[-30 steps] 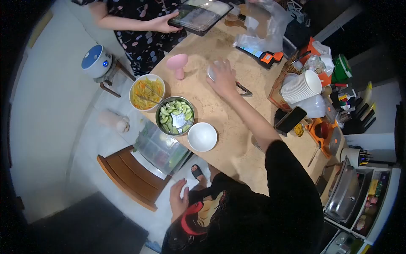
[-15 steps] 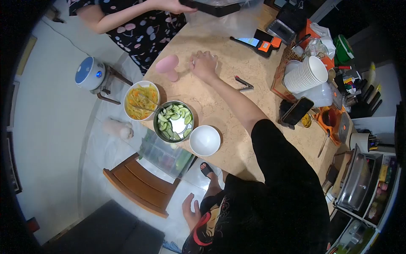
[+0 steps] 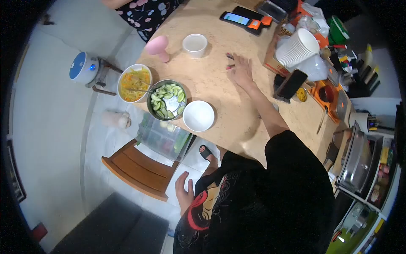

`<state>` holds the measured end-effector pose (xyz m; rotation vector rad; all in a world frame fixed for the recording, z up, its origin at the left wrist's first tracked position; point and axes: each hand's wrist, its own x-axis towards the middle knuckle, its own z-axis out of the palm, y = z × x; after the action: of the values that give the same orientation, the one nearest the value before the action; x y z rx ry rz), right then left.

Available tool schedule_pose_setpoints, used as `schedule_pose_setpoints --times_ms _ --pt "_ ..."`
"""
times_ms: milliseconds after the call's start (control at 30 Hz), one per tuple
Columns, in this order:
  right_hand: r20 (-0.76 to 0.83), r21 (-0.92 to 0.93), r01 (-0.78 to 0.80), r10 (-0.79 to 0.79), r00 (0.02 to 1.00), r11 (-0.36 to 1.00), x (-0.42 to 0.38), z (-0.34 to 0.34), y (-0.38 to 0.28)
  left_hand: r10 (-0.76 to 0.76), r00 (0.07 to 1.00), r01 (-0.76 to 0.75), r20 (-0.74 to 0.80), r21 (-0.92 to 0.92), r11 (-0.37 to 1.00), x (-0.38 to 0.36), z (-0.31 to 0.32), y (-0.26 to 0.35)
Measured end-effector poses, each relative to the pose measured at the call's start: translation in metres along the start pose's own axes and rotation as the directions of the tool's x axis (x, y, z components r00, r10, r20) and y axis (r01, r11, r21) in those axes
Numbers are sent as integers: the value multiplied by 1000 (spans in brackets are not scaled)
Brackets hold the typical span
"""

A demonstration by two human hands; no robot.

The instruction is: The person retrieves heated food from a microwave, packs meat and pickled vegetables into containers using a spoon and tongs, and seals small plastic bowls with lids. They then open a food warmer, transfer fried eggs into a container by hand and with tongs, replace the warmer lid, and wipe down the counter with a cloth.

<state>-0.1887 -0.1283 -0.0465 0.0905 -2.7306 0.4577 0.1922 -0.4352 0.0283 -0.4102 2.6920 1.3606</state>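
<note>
My right hand (image 3: 242, 73) reaches over the table, fingers apart, on top of a small V-shaped black tool with red tips (image 3: 229, 67), perhaps a stapler. The hand covers most of it; two ends stick out past the fingers. To the left stands a clear plastic tub (image 3: 195, 45) with a pale rim. My left hand (image 3: 184, 194) hangs low beside the chair, fingers apart and holding nothing. Along the table edge are a white bowl (image 3: 198, 116), a steel bowl of sliced cucumber (image 3: 169, 101) and a bowl of shredded vegetables (image 3: 134, 84).
A pink stand-like object (image 3: 159, 48) is near the bowls. Stacked paper cups (image 3: 297, 47), a propped phone (image 3: 292, 84) and a payment terminal (image 3: 242, 20) sit on the table. A wooden chair (image 3: 139, 171) is below, a small white dog (image 3: 116, 120) on the floor. Another person (image 3: 146, 15) stands opposite.
My right hand has let go of the tub and moved right onto the small tool. The other person's hand and black object have left the view. The camera view has shifted slightly.
</note>
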Motion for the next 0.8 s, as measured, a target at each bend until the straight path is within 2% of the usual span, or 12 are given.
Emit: schedule_pose_setpoints --times_ms 33,133,267,333,367,433,500,567,633,700,733,800 --pt "164 148 -39 14 986 988 -7 -7 13 31 999 -31 12 -21 999 5 0 -2" --pt "240 3 -39 37 970 999 -52 -32 12 157 985 -157 75 -5 988 24 0 0" --pt "41 78 -51 48 998 996 -103 -39 3 206 964 -190 168 -104 976 43 14 -5" --pt "36 286 -268 269 962 920 -108 -51 -5 276 933 -251 231 -132 959 52 20 5" --pt "36 288 -250 251 967 925 -100 -55 -3 273 938 -248 213 -137 959 55 23 11" --pt "-59 290 -233 261 964 928 -77 -60 1 343 881 -334 327 -84 939 63 24 28" --pt "-96 236 -228 256 962 945 -34 -53 16 378 852 -385 363 -56 921 76 26 40" --pt "-19 -87 -221 220 975 971 11 -23 53 404 825 -430 395 -24 902 83 31 47" --pt "23 -237 -104 113 993 966 42 -13 78 407 826 -446 390 11 895 83 33 49" --pt "123 -321 -249 302 945 914 62 6 101 376 863 -407 336 23 913 70 29 44" --pt "135 -314 -269 324 936 910 57 9 99 357 872 -374 336 -14 927 65 27 40" --pt "147 -403 -148 223 964 903 41 -2 87 326 876 -358 354 25 934 55 19 30"
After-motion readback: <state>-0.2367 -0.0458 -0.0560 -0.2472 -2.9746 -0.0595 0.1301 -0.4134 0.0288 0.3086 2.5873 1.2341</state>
